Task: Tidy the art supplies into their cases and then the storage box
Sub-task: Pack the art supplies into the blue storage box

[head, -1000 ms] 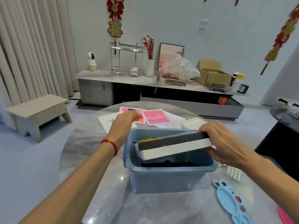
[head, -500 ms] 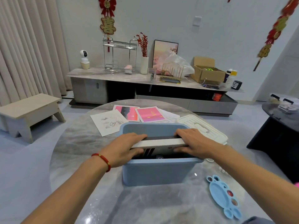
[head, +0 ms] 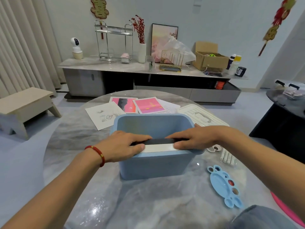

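A blue storage box (head: 155,164) stands in the middle of the round marble table (head: 79,138). A flat black-and-white case (head: 158,145) lies on edge inside the box against its near wall, only its top edge showing. My left hand (head: 122,147) grips the case's left end and my right hand (head: 196,138) grips its right end, both resting on the box's near rim. The box's white lid (head: 200,115) lies on the table behind my right hand.
A blue paint palette (head: 225,185) and a few white tubes (head: 228,157) lie to the right of the box. Pink paintings (head: 149,105) and a sketch sheet (head: 104,114) lie behind it. A wooden stool (head: 24,104) stands at the left, a dark side table (head: 287,113) at the right.
The case was tilted above the box in my right hand alone; both hands have since lowered it on edge into the box along the near wall. The view has dropped closer.
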The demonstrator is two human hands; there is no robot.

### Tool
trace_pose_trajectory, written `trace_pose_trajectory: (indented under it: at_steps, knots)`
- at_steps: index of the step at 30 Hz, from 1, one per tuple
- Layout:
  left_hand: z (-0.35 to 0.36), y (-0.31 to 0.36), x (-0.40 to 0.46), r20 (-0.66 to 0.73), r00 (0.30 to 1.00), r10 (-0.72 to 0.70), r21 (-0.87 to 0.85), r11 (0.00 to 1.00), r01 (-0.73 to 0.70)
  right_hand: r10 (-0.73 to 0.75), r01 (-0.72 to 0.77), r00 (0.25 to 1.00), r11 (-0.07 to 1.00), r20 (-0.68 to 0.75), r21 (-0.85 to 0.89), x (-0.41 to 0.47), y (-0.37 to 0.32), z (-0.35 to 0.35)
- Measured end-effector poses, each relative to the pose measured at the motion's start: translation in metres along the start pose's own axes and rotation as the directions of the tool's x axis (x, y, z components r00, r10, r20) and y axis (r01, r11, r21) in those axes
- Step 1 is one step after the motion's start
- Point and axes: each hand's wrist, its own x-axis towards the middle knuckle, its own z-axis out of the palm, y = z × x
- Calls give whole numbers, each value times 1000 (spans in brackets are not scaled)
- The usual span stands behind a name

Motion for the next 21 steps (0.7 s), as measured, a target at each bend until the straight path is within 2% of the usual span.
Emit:
trace_pose_trajectory:
  at_steps: [4,8,10,13,15,21]
  knots:
    - [-1,7,-2,-10,1000,-10,-70,998,9,-73,67,995,994,-71,-83,0,-3,-1]
    - [-4,11,-4,-1,1000,-12,-50,999,12,-88,86,981,996,-172,-21,-5,1,13]
    - [1,17,-4,-12,999,-35,-7,999,34,-88,97,982,994,-165,50,-5,1,21]
    - [21,29,-4,-64,997,-52,197,978,64,-105,123,987,982,-122,146,-4,1,26]
    - [29,33,-5,-117,991,-68,294,951,100,-90,102,992,985,-91,142,-4,-2,19]
    - [33,27,-5,-107,993,-56,290,953,85,-17,25,993,997,-118,70,-7,-9,18]
